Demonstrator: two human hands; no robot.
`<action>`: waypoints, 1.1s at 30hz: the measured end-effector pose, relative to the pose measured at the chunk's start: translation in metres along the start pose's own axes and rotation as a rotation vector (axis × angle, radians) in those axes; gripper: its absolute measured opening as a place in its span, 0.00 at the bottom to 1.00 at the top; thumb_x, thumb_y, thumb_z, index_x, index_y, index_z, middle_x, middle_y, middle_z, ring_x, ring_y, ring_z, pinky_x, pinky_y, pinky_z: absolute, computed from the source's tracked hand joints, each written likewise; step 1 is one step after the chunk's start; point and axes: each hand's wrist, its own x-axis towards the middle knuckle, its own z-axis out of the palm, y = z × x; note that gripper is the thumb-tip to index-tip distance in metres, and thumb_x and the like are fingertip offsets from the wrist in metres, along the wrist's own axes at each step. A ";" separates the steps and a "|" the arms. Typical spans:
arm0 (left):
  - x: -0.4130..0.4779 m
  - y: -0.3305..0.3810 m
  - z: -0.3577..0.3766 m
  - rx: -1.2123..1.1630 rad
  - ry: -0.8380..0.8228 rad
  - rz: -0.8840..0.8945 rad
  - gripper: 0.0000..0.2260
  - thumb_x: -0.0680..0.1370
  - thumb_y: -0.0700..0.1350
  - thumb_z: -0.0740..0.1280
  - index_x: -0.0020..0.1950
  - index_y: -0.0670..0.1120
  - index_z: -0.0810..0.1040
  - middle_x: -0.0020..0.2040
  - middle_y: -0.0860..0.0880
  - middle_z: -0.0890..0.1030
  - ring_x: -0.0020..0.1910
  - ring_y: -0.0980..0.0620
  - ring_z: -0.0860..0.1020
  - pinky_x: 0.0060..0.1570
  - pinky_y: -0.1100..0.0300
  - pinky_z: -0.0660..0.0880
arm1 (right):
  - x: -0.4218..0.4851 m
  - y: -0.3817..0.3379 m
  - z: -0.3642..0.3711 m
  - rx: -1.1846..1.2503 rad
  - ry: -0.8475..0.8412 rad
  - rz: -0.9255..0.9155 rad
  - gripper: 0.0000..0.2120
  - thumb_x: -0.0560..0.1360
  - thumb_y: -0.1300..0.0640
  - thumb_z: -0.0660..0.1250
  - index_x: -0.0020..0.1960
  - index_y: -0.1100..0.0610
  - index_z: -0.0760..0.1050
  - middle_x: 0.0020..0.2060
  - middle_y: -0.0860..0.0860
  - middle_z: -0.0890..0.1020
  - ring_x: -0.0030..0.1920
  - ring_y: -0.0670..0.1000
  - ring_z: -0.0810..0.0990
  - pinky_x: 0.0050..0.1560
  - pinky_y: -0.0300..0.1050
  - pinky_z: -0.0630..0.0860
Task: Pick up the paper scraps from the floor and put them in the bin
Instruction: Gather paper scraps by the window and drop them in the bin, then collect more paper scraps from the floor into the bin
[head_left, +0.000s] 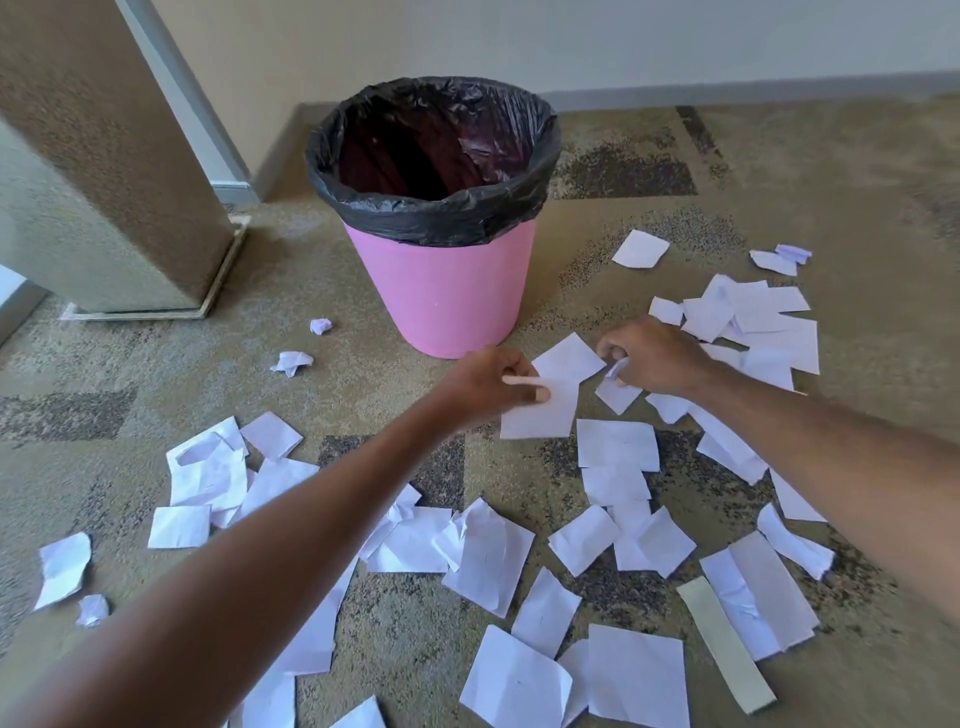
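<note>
The bin (441, 291) stands on the floor (779, 171) at the far centre, a pillar (104, 197) to its left. Paper scraps (618, 447) lie scattered near and right of it, two crumpled bits (292, 362) just left. Both hands reach between bin and scraps.

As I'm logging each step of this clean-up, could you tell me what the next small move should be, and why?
Probably lift both hands and carry their scraps over the bin. The left hand already pinches a large white scrap, the right hand closes on a small scrap, and the bin stands open just beyond them, its black liner showing no paper yet.
</note>
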 end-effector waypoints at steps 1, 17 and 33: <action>0.006 0.005 0.001 -0.016 0.025 -0.003 0.11 0.77 0.51 0.79 0.51 0.47 0.83 0.47 0.48 0.86 0.41 0.53 0.79 0.40 0.59 0.72 | 0.001 0.001 -0.001 0.022 0.004 -0.006 0.11 0.72 0.61 0.81 0.52 0.52 0.86 0.49 0.51 0.85 0.51 0.57 0.84 0.49 0.55 0.83; 0.075 0.020 0.065 0.320 0.237 -0.166 0.32 0.66 0.52 0.85 0.68 0.51 0.81 0.63 0.44 0.80 0.63 0.41 0.78 0.55 0.48 0.79 | -0.001 0.031 0.001 0.240 0.053 0.015 0.08 0.77 0.62 0.75 0.42 0.51 0.82 0.39 0.45 0.83 0.42 0.52 0.81 0.43 0.50 0.78; 0.073 0.036 0.066 0.124 0.346 -0.202 0.14 0.78 0.48 0.75 0.63 0.52 0.84 0.48 0.50 0.84 0.51 0.44 0.84 0.45 0.55 0.79 | 0.012 0.036 0.001 0.674 0.101 0.182 0.05 0.77 0.59 0.77 0.51 0.54 0.82 0.47 0.55 0.86 0.46 0.52 0.82 0.48 0.51 0.79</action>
